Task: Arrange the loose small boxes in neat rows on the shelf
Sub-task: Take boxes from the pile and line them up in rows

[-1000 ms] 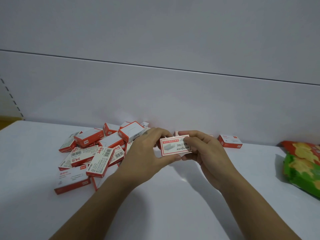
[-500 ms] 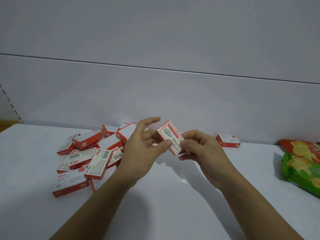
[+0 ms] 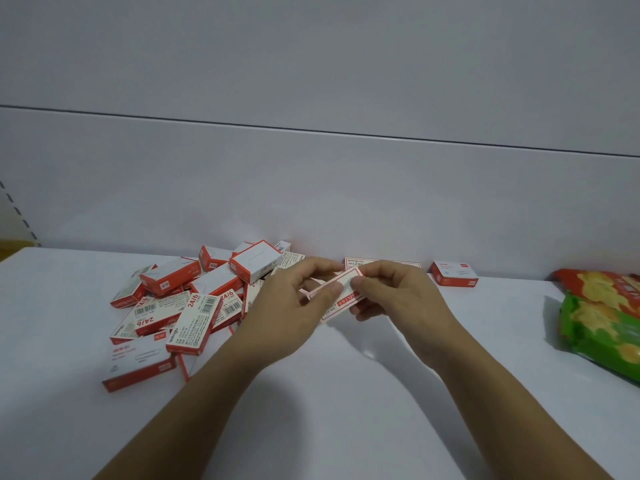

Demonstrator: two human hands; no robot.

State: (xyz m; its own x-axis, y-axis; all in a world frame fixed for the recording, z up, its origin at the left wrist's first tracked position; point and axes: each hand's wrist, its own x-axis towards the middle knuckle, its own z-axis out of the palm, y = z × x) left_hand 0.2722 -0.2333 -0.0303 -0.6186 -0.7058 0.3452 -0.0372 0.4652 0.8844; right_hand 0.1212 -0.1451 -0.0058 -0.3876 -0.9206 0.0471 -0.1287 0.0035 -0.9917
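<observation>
**Both hands hold one small box above the shelf**

The left hand (image 3: 294,303) and the right hand (image 3: 398,296) meet over the middle of the white shelf (image 3: 346,410), just to the right of the pile of boxes (image 3: 180,306). Between them they hold a single small red-and-white box (image 3: 341,292), lifted clear of the shelf and tilted, its left end lower than its right. The left thumb and fingers are closed on its left end; the right hand's fingertips pinch its upper right edge, with the other fingers curled beneath it. Blur hides the print on the box.

The pile is a loose jumble of the same red-and-white boxes, lying at all angles and stacked on one another, some face up with barcodes and "24/6" showing. It reaches back to the wall (image 3: 311,202) behind the shelf.

Right of the pile, behind the hands, a flat box (image 3: 381,264) lies against the wall, partly hidden by the fingers. Farther right of the pile, a lone box (image 3: 454,273) sits flat near the wall, apart from the rest. Far right of the pile, at the shelf's edge of view, lie snack bags (image 3: 602,320) in green and red.
</observation>
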